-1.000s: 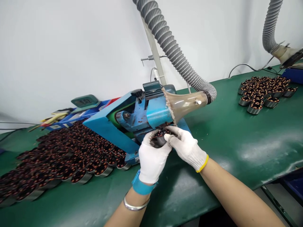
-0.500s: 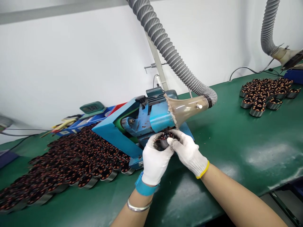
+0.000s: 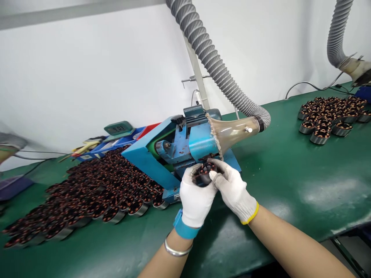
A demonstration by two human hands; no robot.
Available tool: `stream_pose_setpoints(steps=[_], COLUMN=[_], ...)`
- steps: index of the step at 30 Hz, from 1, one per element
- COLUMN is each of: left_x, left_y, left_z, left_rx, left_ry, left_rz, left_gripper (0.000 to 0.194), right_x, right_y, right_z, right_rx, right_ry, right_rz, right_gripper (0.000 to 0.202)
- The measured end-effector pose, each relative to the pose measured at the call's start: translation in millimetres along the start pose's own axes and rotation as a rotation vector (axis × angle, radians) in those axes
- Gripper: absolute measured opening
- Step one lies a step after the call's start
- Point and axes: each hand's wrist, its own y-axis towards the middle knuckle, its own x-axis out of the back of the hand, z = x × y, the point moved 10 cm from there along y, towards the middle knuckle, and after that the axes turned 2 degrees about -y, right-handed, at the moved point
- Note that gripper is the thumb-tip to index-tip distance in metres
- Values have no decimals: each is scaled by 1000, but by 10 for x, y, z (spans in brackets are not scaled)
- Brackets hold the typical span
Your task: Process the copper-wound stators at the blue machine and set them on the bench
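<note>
Between my two white-gloved hands is a motor stator (image 3: 206, 177), a steel ring with dark inner parts and copper windings. My left hand (image 3: 196, 195) grips its left side, with a blue band and a metal bangle at the wrist. From the right, my right hand (image 3: 233, 187) closes thumb and fingers on the same stator; its glove has a yellow cuff. Both hands are right at the front of a blue belt-driven machine (image 3: 204, 143), just under its curved guard. Whether the stator touches the machine is hidden by my fingers.
Many similar stators (image 3: 95, 197) crowd the green table (image 3: 290, 166) on the left; another group (image 3: 333, 116) lies at the far right. A grey hose (image 3: 214, 61) joins the machine's translucent hood (image 3: 234, 133). Behind are blue trays (image 3: 107, 146) and a timer-like display (image 3: 118, 127).
The whole view has shifted slightly, so the machine and hands appear further right. Both hands keep the stator at the machine's front, its top now showing a little more.
</note>
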Motion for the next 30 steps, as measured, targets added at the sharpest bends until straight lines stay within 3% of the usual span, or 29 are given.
stream_pose_setpoints(steps=[6, 13, 23, 30], left_x=[40, -58, -128, -1], left_y=[-120, 54, 133, -128], left_z=[63, 59, -58, -16], left_rx=[-38, -8, 8, -77], left_ry=[-44, 37, 101, 47], left_rz=[22, 41, 89, 65], left_gripper=[43, 44, 38, 45], right_x=[-23, 85, 124, 60], right_y=[-126, 15, 69, -60], right_z=[-70, -8, -29, -19], right_rx=[6, -13, -90, -50], right_ry=[26, -80, -89, -38], right_rz=[6, -108, -137, -29], right_gripper=[40, 35, 39, 36])
